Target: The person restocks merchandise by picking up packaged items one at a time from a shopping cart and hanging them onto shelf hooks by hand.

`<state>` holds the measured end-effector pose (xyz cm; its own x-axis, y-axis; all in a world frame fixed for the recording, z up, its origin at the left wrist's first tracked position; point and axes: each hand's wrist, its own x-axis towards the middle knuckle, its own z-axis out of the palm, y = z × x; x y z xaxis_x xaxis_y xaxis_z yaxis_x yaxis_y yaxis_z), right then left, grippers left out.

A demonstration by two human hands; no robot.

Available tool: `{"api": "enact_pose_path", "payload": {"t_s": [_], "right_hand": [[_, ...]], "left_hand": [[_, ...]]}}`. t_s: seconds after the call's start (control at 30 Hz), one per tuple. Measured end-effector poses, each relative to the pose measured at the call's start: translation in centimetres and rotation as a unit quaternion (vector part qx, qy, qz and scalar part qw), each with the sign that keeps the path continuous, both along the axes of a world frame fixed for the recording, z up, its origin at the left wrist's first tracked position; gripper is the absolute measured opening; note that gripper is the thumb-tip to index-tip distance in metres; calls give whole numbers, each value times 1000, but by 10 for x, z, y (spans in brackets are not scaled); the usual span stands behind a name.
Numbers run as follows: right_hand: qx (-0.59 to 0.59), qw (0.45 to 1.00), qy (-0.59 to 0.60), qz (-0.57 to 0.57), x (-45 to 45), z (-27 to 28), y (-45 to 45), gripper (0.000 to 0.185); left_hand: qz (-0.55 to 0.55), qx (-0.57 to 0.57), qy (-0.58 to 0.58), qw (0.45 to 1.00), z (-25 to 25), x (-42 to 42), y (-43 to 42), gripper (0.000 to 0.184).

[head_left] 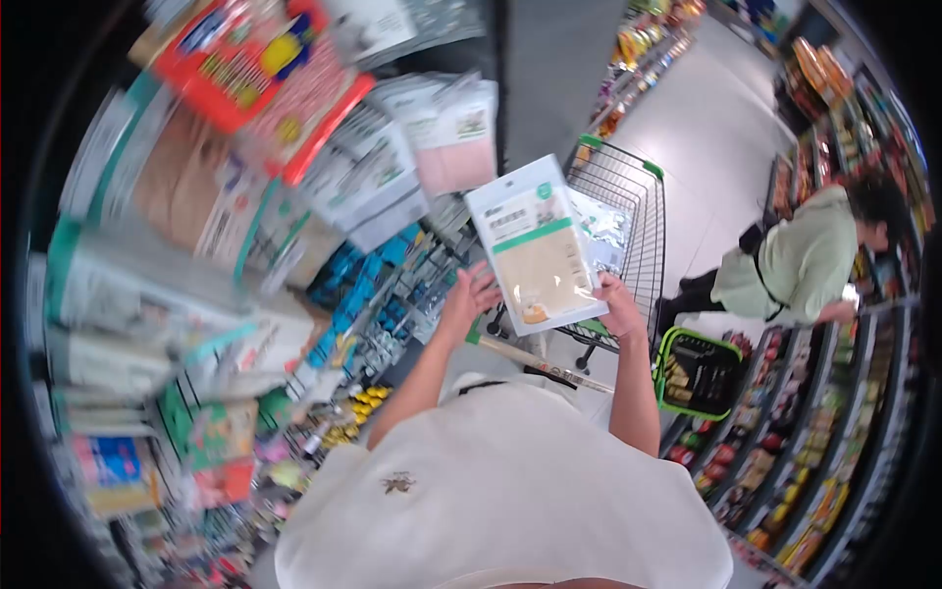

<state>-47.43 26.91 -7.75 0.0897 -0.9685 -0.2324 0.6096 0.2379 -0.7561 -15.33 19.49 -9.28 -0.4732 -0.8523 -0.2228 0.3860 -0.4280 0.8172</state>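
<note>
A flat white and beige package (538,250) with a green stripe is held up in front of my body, above the shopping cart (628,196). My right hand (618,306) grips its lower right corner, thumb on the front. On the other side, my left hand (471,302) has its fingers spread beside the package's lower left edge, with a small gap between them. Behind the package, a second clear and white package (605,232) shows at the cart.
Shelves with hanging packages (456,147) fill the left side. A person in a light green top (800,255) stands at the right by the grocery shelves (785,432), near a green-rimmed basket (702,378). The aisle floor (706,128) runs beyond the cart.
</note>
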Motion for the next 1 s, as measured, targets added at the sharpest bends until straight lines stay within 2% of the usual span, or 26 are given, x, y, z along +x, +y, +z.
{"api": "enact_pose_path", "payload": {"t_s": [0.03, 0.07, 0.2, 0.27, 0.33, 0.47, 0.57, 0.6, 0.7, 0.8, 1.0], "right_hand": [[16, 999, 34, 37, 11, 2, -2, 10], [30, 995, 68, 73, 23, 3, -6, 9], [33, 961, 202, 187, 65, 0, -23, 3], [19, 930, 268, 249, 90, 13, -28, 6], [-27, 906, 310, 286, 112, 0, -38, 5], [-111, 851, 372, 354, 150, -5, -59, 25], [-141, 830, 446, 304, 189, 20, -70, 43], [-161, 812, 453, 330, 195, 18, -83, 56], [-270, 745, 532, 299, 240, 59, -97, 59], [-436, 662, 560, 240, 284, 85, -107, 61], [-570, 536, 599, 172, 347, 103, -113, 67]], "left_hand": [[-5, -10, 43, 999, 11, 7, -2, 80], [44, 21, 67, 997, 18, 14, -3, 65], [196, 50, -8, 979, 42, 50, 7, 35], [230, 50, 7, 972, 29, 71, 10, 35], [279, 50, 13, 959, 22, 90, 14, 34], [356, 19, 40, 933, 26, 129, 25, 35], [419, -10, -39, 907, 37, 156, 28, 36], [435, -13, -62, 898, 33, 167, 27, 37], [470, -60, -55, 879, 37, 191, 28, 37], [489, -109, -131, 855, 43, 210, 27, 39], [468, -157, -210, 844, 63, 231, 27, 40]]}}
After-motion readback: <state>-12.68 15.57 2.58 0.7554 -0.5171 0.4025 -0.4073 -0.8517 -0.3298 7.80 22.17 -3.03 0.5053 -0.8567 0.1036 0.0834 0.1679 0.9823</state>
